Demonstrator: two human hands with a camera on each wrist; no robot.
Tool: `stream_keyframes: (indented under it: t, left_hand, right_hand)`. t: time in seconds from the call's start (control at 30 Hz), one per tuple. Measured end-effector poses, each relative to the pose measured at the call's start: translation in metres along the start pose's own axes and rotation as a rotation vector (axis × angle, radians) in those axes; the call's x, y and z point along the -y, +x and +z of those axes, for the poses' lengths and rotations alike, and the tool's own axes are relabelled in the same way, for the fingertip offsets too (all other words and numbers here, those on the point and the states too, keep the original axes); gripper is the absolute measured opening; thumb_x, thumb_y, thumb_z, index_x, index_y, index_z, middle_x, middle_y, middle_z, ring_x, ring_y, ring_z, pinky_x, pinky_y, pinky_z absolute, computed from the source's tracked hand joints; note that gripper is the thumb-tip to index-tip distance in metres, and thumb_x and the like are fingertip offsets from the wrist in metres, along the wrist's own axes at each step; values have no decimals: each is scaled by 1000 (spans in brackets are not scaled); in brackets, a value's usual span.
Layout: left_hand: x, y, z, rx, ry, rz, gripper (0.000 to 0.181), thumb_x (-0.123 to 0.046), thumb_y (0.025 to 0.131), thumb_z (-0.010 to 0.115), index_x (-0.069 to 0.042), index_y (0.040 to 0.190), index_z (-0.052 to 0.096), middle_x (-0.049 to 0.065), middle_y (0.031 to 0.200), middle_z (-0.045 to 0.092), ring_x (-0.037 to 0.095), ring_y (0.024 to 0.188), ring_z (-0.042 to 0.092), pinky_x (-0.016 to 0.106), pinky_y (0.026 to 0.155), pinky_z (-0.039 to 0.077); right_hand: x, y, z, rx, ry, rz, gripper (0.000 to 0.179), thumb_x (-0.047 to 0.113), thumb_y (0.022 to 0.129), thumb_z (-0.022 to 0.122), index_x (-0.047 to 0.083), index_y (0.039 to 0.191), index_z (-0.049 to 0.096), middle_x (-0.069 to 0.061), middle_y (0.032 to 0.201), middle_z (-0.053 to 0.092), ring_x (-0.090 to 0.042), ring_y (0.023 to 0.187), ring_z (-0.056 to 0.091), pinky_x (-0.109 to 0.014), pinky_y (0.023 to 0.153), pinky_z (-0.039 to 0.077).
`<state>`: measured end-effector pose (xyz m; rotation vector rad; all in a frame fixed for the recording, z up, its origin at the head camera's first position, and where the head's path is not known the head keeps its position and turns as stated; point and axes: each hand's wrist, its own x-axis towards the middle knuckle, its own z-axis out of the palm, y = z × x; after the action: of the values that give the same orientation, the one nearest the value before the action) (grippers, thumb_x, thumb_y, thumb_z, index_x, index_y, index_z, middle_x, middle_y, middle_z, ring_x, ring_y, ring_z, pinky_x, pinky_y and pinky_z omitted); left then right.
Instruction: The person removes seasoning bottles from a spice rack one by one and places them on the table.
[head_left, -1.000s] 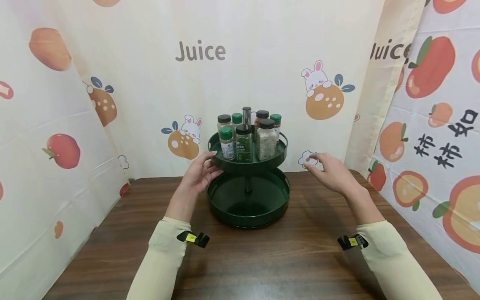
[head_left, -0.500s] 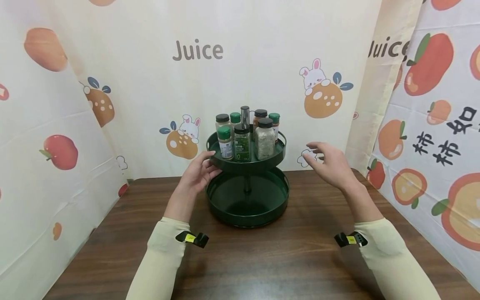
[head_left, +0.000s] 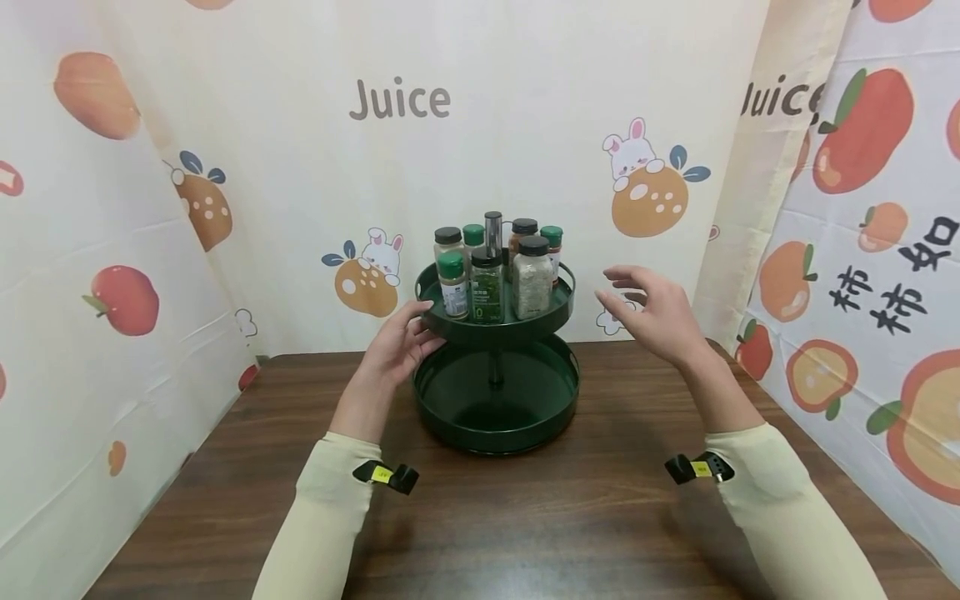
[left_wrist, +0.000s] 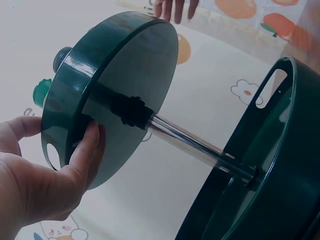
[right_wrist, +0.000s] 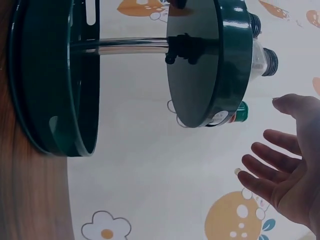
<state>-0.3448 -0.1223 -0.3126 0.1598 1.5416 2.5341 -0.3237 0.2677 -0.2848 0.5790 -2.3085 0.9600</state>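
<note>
A dark green two-tier spice rack (head_left: 497, 335) stands mid-table, its round upper tray carrying several seasoning bottles. At the tray's front are a green-capped bottle (head_left: 454, 298), a black-capped jar of green herbs (head_left: 487, 297) and a jar with pale contents (head_left: 533, 287). My left hand (head_left: 392, 346) grips the upper tray's left edge, thumb at the rim by the handle slot and fingers beneath, as the left wrist view shows. In the air right of the tray, my right hand (head_left: 654, 315) is apart from it, its fingers loosely bent and holding nothing.
The lower tray (head_left: 497, 440) sits on the brown wooden table (head_left: 525, 533), joined to the upper one by a shiny metal post (left_wrist: 195, 145). Behind and on both sides hang printed fabric sheets (head_left: 510, 108) with fruit and rabbits.
My right hand has risen and shifted slightly left toward the upper tray's level. The left hand keeps its hold on the rack, and the bottles stay in place.
</note>
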Motion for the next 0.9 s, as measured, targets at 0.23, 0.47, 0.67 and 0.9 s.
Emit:
stream_keyframes:
  t: [0.23, 0.47, 0.67, 0.9]
  left_hand:
    - [1, 1, 0, 0, 3, 5, 66, -26, 107, 58, -10, 164, 27, 17, 151, 46, 24, 112, 63, 37, 102, 55]
    - [2, 2, -1, -3, 3, 6, 66, -26, 107, 59, -11, 164, 28, 18, 151, 47, 24, 111, 65, 37, 101, 56]
    - [3, 3, -1, -3, -2, 8, 66, -26, 107, 58, -9, 163, 29, 17, 148, 49, 23, 109, 66, 35, 98, 58]
    - [3, 4, -1, 10, 7, 21, 66, -25, 107, 56, -4, 163, 28, 17, 145, 50, 20, 109, 64, 32, 97, 59]
  right_hand:
    - [10, 10, 1, 5, 53, -5, 45, 32, 102, 72, 7, 138, 65, -12, 136, 67, -30, 126, 63, -53, 106, 53]
    - [18, 21, 7, 20, 93, -26, 47, 32, 100, 74, 8, 140, 65, -12, 137, 67, -29, 126, 63, -51, 107, 53]
    - [21, 30, 15, 20, 107, -57, 50, 31, 99, 75, 10, 142, 63, -12, 138, 66, -29, 127, 63, -53, 106, 53]
    - [26, 40, 24, 74, 173, -46, 53, 32, 100, 75, 10, 146, 60, -14, 142, 63, -33, 129, 63, -54, 107, 53]
